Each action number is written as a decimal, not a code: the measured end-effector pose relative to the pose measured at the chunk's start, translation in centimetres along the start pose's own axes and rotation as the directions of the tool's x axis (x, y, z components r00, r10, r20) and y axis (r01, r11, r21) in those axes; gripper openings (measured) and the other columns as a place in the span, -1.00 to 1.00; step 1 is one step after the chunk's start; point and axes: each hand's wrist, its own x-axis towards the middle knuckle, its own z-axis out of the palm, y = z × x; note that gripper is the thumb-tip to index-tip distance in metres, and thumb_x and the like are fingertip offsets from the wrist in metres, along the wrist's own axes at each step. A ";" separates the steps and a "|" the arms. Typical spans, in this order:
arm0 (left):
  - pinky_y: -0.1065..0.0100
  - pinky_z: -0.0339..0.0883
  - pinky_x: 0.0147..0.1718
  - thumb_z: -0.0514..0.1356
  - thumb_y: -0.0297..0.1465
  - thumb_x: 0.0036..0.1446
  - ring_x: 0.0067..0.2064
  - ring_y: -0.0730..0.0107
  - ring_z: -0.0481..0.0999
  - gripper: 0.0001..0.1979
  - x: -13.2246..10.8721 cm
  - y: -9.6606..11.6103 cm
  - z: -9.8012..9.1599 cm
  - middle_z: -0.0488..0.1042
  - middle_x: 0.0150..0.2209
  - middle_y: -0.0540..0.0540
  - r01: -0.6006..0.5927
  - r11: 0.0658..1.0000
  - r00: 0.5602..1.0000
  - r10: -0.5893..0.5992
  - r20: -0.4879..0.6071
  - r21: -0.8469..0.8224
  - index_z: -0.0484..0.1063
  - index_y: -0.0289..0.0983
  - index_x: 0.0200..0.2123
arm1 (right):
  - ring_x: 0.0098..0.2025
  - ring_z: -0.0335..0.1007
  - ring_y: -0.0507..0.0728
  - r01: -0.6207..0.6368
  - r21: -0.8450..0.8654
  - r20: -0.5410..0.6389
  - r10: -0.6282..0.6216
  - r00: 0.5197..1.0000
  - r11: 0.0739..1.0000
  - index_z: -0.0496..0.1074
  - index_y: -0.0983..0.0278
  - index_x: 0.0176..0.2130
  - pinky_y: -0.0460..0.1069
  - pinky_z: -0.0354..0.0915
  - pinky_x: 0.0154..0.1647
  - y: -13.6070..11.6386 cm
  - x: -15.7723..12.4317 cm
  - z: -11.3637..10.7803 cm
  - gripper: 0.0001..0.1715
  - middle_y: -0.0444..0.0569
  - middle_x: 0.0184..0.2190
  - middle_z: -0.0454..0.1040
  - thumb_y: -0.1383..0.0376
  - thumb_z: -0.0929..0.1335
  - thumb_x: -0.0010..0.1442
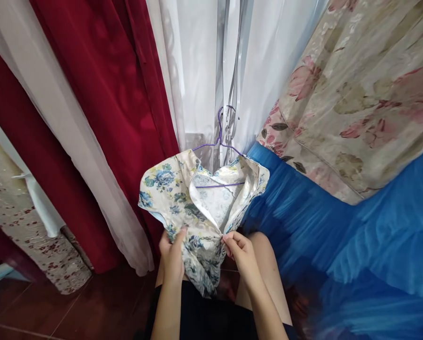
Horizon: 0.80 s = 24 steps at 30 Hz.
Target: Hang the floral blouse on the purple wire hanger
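Observation:
A cream dress with blue flowers (176, 198) hangs from a purple hanger (220, 137) in front of my knees. Its front or back opening gapes in a V, showing the pale lining and the hanger's lower bar. My left hand (174, 257) grips the dress at its side, thumb on top of the cloth. My right hand (241, 250) pinches the bottom of the V opening, fingertips together; a zipper pull may be there, but it is too small to tell. The lower part of the dress bunches between my hands.
Red curtain-like cloth (115, 85) and long white fabric (197, 71) hang behind. To the right are a floral skirt (367, 104) and blue tulle (303, 222). A sequined garment (37, 241) hangs at left above the dark tiled floor (80, 307).

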 end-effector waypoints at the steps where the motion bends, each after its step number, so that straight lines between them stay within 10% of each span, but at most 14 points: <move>1: 0.19 0.43 0.03 0.40 -0.28 0.07 -0.03 0.18 0.56 -0.63 0.3 -0.6 -0.2 0.55 -0.12 -0.15 -0.102 0.995 0.986 0.103 -0.130 0.019 0.45 -0.26 -0.09 | -0.54 0.00 0.01 -0.027 0.019 -0.020 0.028 0.999 0.999 0.38 0.27 -0.50 -0.05 -0.05 -0.48 0.0 -0.4 -0.3 -0.63 -0.21 -0.63 0.15 0.10 0.40 0.23; 4: 0.25 0.40 -0.01 0.34 -0.32 0.13 -0.06 0.24 0.50 -0.71 -0.4 -2.1 -0.5 0.47 -0.13 -0.12 -0.350 0.927 0.914 0.370 -0.167 0.136 0.41 -0.25 -0.10 | -0.58 -0.03 -0.02 -0.100 0.068 -0.038 0.103 0.994 0.993 0.38 0.27 -0.51 -0.06 -0.10 -0.51 -0.1 -1.3 -0.4 -0.64 -0.22 -0.67 0.17 0.12 0.42 0.17; 6: 0.21 0.39 0.01 0.29 -0.35 0.17 -0.02 0.19 0.50 -0.72 -2.0 -2.6 -0.2 0.48 -0.09 -0.16 -0.384 0.912 0.912 0.350 0.214 0.145 0.43 -0.26 -0.04 | -0.63 -0.03 -0.04 -0.142 0.073 0.022 0.140 0.990 0.987 0.37 0.28 -0.52 -0.07 -0.11 -0.54 -0.3 -1.6 0.3 -0.65 -0.22 -0.71 0.21 0.11 0.44 0.14; 9: 0.23 0.40 -0.02 0.23 -0.35 0.24 -0.03 0.16 0.52 -0.75 -4.5 -2.5 0.9 0.51 -0.11 -0.17 -0.295 0.945 0.776 0.151 0.612 0.141 0.42 -0.27 -0.03 | -0.67 0.05 -0.03 -0.140 0.058 0.115 0.133 0.984 0.988 0.40 0.29 -0.52 -0.08 -0.02 -0.56 -1.0 -1.6 1.5 -0.65 -0.19 -0.75 0.28 0.11 0.46 0.10; 18: 0.42 0.27 -0.31 0.17 -0.43 0.28 -0.33 0.41 0.37 -0.79 -4.8 -2.4 1.3 0.30 -0.40 -0.02 -0.314 0.926 0.722 0.089 0.686 0.210 0.31 -0.27 -0.44 | -0.69 -0.06 -0.09 0.129 0.215 0.042 -0.141 0.989 0.968 0.41 0.29 -0.57 -0.10 -0.04 -0.62 -11.7 6.8 1.1 -0.66 -0.26 -0.77 0.17 0.18 0.47 0.11; 24: 0.43 0.33 -0.31 0.21 -0.33 0.29 -0.33 0.39 0.43 -0.80 -5.6 -3.5 -0.2 0.36 -0.40 -0.03 -0.214 0.948 0.733 -0.003 0.680 0.234 0.39 -0.28 -0.38 | -0.68 0.04 -0.14 0.467 0.174 -0.157 -0.444 0.882 0.867 0.47 0.31 -0.39 -0.14 -0.11 -0.59 -21.5 10.1 -0.3 -0.70 -0.29 -0.69 0.20 0.16 0.34 0.27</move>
